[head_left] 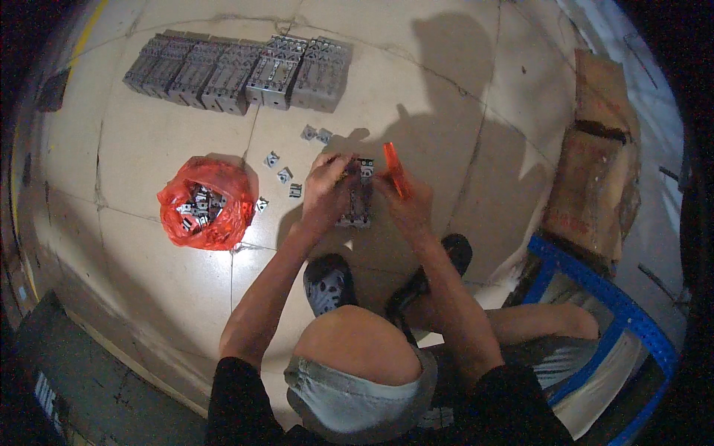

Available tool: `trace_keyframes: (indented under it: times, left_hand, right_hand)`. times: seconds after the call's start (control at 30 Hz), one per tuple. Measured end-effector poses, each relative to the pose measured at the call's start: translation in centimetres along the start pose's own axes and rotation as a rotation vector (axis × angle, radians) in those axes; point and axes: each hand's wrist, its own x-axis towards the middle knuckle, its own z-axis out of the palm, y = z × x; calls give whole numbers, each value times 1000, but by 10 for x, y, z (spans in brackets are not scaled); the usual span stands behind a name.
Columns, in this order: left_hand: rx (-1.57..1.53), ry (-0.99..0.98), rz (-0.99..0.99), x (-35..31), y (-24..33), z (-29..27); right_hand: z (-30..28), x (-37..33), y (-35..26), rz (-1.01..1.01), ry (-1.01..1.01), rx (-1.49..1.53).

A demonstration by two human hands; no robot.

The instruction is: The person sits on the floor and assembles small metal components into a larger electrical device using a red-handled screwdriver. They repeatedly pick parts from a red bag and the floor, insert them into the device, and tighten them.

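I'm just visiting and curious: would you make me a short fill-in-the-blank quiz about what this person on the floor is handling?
1. The right hand holds a tool with a handle coloured ____.
2. Both hands meet on a grey metal block that rests on the ____.
3. The small metal pieces at the person's left sit in a bag made of ____.
4. Finished blocks lie in a ____ along the far side.

Missing words: orange; floor; plastic; row

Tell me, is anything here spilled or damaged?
A few small metal clips lie scattered on the floor beside the red bag, not inside it. The cardboard box at right looks torn and crushed.
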Motion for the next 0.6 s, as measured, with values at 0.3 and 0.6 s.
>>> trace_keyframes:
  times: [0.3, 0.6]
  left_hand:
    - [202, 47, -47, 16, -8, 22]
    - [92, -27, -108, 17, -11, 25]
  right_hand:
    - [-1, 4, -8, -206, -136, -97]
    - [-2, -4, -14, -151, -84, 35]
